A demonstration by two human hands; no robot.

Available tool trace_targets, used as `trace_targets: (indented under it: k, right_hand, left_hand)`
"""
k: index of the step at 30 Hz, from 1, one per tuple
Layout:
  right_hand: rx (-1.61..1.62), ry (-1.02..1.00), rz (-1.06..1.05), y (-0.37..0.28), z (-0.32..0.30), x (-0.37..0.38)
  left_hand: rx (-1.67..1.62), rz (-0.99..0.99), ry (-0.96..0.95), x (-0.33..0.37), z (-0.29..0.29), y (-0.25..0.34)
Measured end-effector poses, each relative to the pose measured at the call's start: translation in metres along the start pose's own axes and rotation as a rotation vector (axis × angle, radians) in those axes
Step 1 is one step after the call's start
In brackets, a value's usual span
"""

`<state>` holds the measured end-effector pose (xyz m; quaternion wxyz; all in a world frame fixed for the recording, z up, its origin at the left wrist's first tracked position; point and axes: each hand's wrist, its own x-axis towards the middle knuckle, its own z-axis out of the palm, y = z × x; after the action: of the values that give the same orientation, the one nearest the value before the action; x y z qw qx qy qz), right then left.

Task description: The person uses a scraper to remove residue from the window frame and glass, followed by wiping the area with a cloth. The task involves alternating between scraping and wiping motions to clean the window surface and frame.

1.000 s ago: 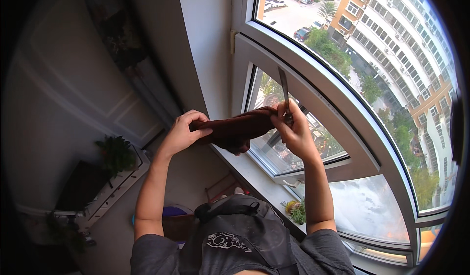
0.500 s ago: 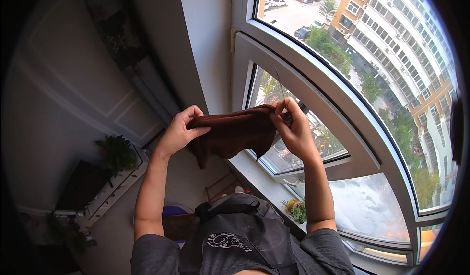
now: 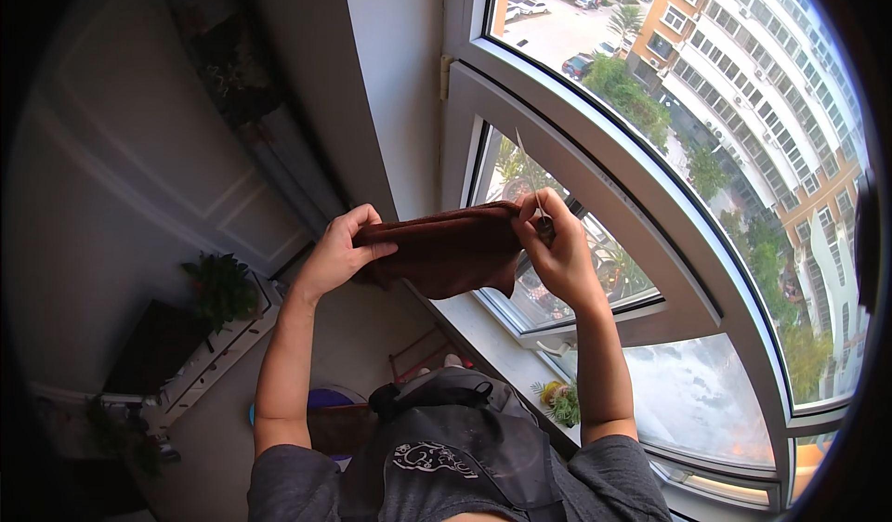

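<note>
Free room beneath brown cloth (image 3: 446,254) — window frame (image 3: 595,185) rightward

Head fisheye — looks steeply down over the apron (image 3: 451,462) at lower centre, close range — window (image 3: 604,183) spanning right side.

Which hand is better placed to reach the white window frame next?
Probably your right hand: it's nearer the white window frame and holds a thin, dark-handled tool plus one end of the brown cloth. Your left hand holds the other end.
</note>
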<state>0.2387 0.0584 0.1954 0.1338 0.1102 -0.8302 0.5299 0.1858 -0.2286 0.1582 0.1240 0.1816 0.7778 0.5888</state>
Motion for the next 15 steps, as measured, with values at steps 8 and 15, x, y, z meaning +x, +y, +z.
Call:
trace_targets:
  k: [8,15]
  right_hand:
    - [0.107,-0.189,0.130,0.026,0.009,-0.011]
    - [0.090,-0.144,-0.013,0.053,0.001,-0.009]
  left_hand:
    - [0.206,-0.019,0.117,0.001,0.002,-0.006]
    - [0.299,-0.158,-0.039,-0.003,-0.013,0.001]
